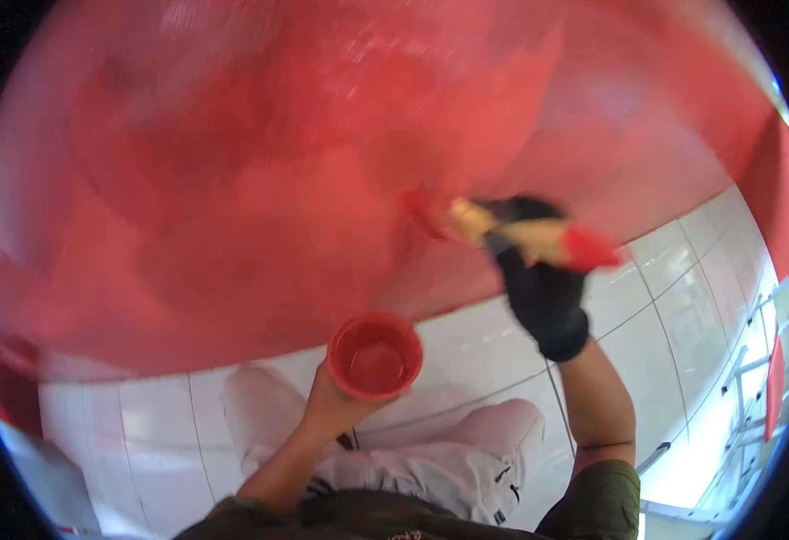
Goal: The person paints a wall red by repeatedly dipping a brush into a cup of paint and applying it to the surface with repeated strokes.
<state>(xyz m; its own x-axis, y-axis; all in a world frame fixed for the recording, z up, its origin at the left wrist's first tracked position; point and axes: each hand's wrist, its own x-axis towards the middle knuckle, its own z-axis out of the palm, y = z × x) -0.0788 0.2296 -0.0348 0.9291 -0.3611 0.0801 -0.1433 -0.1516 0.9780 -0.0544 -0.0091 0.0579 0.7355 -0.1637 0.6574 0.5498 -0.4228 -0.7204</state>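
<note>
My right hand (543, 279), in a black glove, grips a paintbrush (534, 238) with a yellowish handle and a red end. The brush's bristles (426, 213) are against the red wall (304, 207), and motion blurs them. My bare left hand (345, 405) is wrapped round a red cup (376, 355), held upright below the brush. Inside the cup is red paint (375, 367). Wall colour is uneven, with darker and lighter red patches.
White floor tiles (646, 333) run along the base of the wall. My knees in light trousers (430, 468) are bent beneath the cup. A metal ladder-like frame (745, 414) stands at the right. At the far right the wall meets another red surface (772, 189).
</note>
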